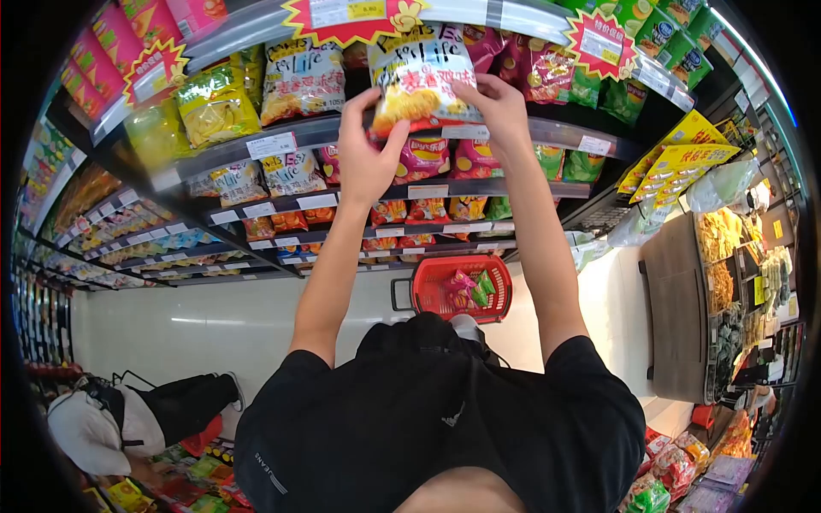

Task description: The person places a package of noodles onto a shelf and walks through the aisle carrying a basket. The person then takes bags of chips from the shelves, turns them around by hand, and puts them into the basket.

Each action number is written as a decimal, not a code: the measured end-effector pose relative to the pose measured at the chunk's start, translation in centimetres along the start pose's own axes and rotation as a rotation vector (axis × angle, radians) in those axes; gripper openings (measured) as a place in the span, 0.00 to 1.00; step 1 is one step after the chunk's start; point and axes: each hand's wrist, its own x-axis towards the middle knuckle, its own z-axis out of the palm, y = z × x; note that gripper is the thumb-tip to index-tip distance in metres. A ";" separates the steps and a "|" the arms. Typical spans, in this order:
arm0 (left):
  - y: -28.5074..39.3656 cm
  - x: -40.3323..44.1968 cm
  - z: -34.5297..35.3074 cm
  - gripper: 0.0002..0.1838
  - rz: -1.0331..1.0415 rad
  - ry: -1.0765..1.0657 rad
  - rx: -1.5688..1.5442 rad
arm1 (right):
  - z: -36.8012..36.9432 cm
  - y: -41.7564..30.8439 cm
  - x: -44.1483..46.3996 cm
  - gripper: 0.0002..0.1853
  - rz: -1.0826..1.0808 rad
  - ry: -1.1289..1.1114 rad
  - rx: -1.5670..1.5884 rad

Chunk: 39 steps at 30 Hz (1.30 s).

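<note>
Both my arms reach forward to a snack shelf. A white bag of chips (419, 81) with red lettering and a golden snack picture is between my hands, tilted at the shelf edge. My left hand (368, 150) grips its lower left side, thumb on the front. On its right side, my right hand (499, 107) holds the bag with fingers over the front. A matching white bag (303, 79) stands on the shelf to the left, beside a yellow bag (218, 104). Pink bags (547, 75) stand to the right.
A red shopping basket (421, 286) with pink and green bags sits on the floor below me. Shelf edges (590, 141) with price tags run across. Yellow cards (684, 162) jut out at right, near a brown display stand (676, 299). Another person (107, 427) is at lower left.
</note>
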 end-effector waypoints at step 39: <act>1.3 -15.9 3.4 0.25 -0.953 -0.393 -0.840 | -5.8 6.0 -20.1 0.21 0.429 0.129 0.063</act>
